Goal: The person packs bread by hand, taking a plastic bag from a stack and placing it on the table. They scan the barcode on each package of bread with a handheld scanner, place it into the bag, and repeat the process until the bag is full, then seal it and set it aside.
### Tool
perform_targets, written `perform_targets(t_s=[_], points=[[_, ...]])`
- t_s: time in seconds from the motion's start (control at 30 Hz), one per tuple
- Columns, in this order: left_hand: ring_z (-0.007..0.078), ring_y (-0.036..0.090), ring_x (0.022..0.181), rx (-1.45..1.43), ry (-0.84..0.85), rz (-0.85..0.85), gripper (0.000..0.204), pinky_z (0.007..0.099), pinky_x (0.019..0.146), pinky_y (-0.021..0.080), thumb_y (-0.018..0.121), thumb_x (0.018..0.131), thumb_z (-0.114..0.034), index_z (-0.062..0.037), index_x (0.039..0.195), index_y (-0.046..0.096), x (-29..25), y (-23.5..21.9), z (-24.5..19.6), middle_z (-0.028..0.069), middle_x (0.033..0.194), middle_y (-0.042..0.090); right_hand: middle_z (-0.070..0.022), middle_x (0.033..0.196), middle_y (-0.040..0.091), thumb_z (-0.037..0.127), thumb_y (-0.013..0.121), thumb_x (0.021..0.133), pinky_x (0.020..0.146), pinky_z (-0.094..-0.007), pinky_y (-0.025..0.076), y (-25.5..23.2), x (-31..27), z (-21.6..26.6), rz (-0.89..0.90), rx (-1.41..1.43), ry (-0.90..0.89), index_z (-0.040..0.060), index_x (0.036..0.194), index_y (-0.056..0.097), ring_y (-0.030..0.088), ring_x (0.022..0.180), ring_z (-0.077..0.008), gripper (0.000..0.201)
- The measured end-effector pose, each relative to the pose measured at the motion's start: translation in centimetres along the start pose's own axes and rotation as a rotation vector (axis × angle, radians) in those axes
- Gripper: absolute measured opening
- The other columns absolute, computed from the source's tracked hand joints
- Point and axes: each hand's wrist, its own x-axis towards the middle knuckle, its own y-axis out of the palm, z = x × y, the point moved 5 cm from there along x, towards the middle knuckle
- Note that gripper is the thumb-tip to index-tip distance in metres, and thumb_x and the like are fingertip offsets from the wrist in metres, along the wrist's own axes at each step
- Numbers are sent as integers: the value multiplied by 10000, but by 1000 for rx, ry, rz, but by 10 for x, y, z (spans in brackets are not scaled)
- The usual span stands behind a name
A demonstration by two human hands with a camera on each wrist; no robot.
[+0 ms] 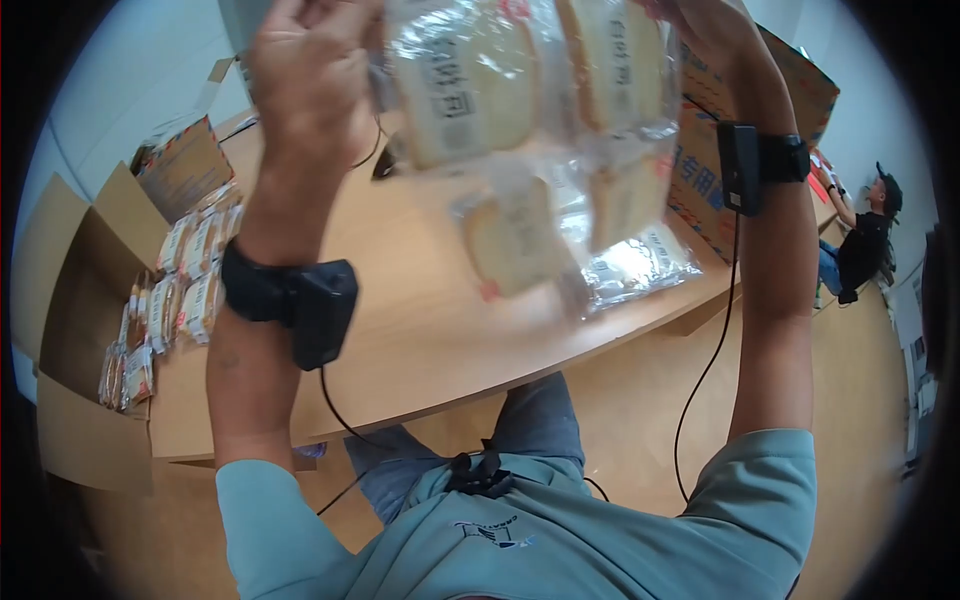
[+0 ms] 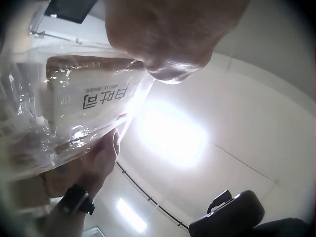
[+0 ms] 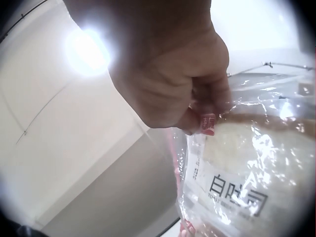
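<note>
Holds a cluster of clear-wrapped bread packs [image 1: 455,90] up over the tabletop [image 1: 380,270], between left hand [image 1: 315,85] and right hand [image 1: 715,25], high in the head view. Turns printed faces to the head camera, two packs above and two below, partly blurred. Lines up the long axis of the upper two from far to near, almost straight; leans the lower left one slightly, from far left to near right. In the right wrist view, sets the brown crust edge nearly level, with black lettering below it sloping gently down to the right.

Pinches the wrapper beside a red printed corner [image 3: 208,124] with right thumb and fingers, bent and drawn together. Clamps bent left fingers on the wrapper's edge, tips hidden in the left wrist view.

Stretches both forearms forward and up, well apart, roughly parallel, with a black wrist camera [image 1: 325,310] strapped on each.

Below the lower right pack, near the table's edge, shows a shiny packet [image 1: 640,268]; impossible to tell whether joined to the cluster. At left, an open carton [image 1: 75,310] beside more wrapped packs [image 1: 190,265]; at right, a printed carton [image 1: 705,195].
</note>
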Motion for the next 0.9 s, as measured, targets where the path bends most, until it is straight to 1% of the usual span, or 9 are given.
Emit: perform_targets(t_s=[0.13, 0.2, 0.23, 0.33, 0.4, 0.47, 0.57, 0.77, 0.9], points=[[108, 607, 772, -59, -187, -94, 184, 238, 698, 519, 650, 921, -41, 22, 1070, 564, -27, 46, 70, 48, 897, 628, -2, 734, 610, 138, 677, 920, 571, -219, 449, -42, -42, -17, 27, 38, 254, 20, 917, 651, 548, 633, -73, 120], [105, 608, 814, -48, -261, -130, 264, 252, 711, 516, 693, 885, -46, 57, 1091, 564, -42, 54, 105, 78, 942, 643, 24, 837, 638, 157, 663, 928, 649, -200, 453, -80, -61, -66, -73, -119, 292, 56, 978, 673, 557, 720, -39, 113], [133, 619, 884, -36, -336, -124, 258, 258, 766, 522, 682, 892, -44, 49, 1099, 559, -49, 56, 128, 102, 1005, 644, -19, 907, 683, 133, 658, 912, 779, -216, 492, -113, -72, -102, -50, -355, 318, -1, 954, 674, 627, 859, -96, 141], [158, 624, 925, 49, -511, -131, 263, 261, 798, 520, 673, 888, -35, 44, 1109, 554, -68, 48, 183, 115, 1048, 641, 30, 776, 608, 137, 676, 908, 593, -208, 419, -87, -106, -149, -70, -78, 588, 50, 921, 670, 531, 670, -48, 89], [156, 618, 896, 120, -609, -148, 273, 259, 775, 512, 673, 879, -30, 45, 1113, 554, -82, 35, 221, 105, 1028, 637, 27, 769, 605, 119, 676, 896, 599, -203, 421, -89, -120, -197, -13, -224, 480, 40, 886, 667, 531, 672, -52, 80], [143, 605, 823, 106, -715, -190, 267, 252, 706, 497, 674, 858, -15, 46, 1095, 568, -87, 19, 258, 88, 976, 627, 17, 749, 584, 69, 662, 878, 601, -218, 415, -90, -123, -228, -80, -149, 736, 28, 852, 649, 518, 658, -73, 50], [141, 607, 785, 247, -807, -225, 242, 249, 659, 491, 660, 850, 3, 47, 1075, 581, -92, 5, 289, 87, 942, 627, 0, 756, 585, 56, 654, 875, 597, -234, 414, -89, -130, -267, -44, -136, 732, 14, 862, 642, 522, 660, -91, 45], [139, 609, 750, 387, -811, -189, 235, 253, 651, 495, 655, 842, -6, 45, 1060, 583, -86, -21, 329, 95, 913, 634, -20, 757, 580, 39, 634, 871, 622, -251, 431, -75, -132, -301, -98, -111, 802, -7, 876, 639, 544, 688, -109, 46], [189, 634, 776, 651, -804, -113, 309, 292, 687, 514, 680, 843, -89, 56, 1101, 588, -87, -31, 341, 134, 941, 654, -65, 819, 633, 50, 626, 863, 655, -250, 449, -73, -137, -321, -38, -393, 847, -40, 889, 664, 585, 754, -113, 101]])
